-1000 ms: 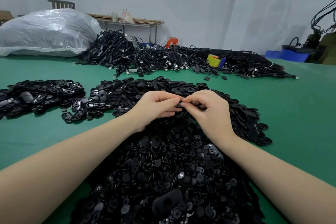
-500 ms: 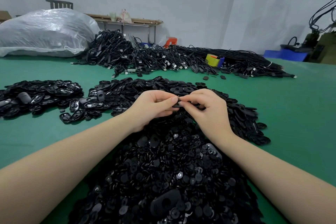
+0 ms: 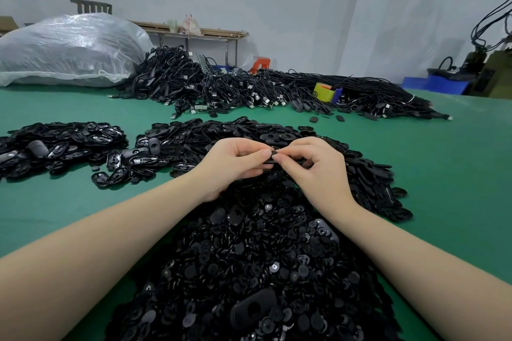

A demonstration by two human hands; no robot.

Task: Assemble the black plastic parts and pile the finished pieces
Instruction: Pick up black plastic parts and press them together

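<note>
My left hand [image 3: 235, 165] and my right hand [image 3: 318, 169] meet above a big heap of black plastic parts. Both pinch one small black plastic piece [image 3: 288, 159] between thumbs and fingertips; most of it is hidden by my fingers. Just below my wrists lies a mound of small round black discs [image 3: 249, 263]. Behind my hands spreads a pile of oval black shells [image 3: 368, 174]. A separate pile of oval black pieces [image 3: 61, 144] sits at the left on the green table [image 3: 457, 163].
A long heap of black cables [image 3: 249, 88] runs across the far side of the table, with a yellow tape roll [image 3: 324, 92] in it. A large clear plastic sack [image 3: 69, 50] lies at the back left. Blue bins [image 3: 435, 86] stand at the far right.
Both hands stay together on the small black piece, with only slight shifts of the fingertips. The view has drifted a little.
</note>
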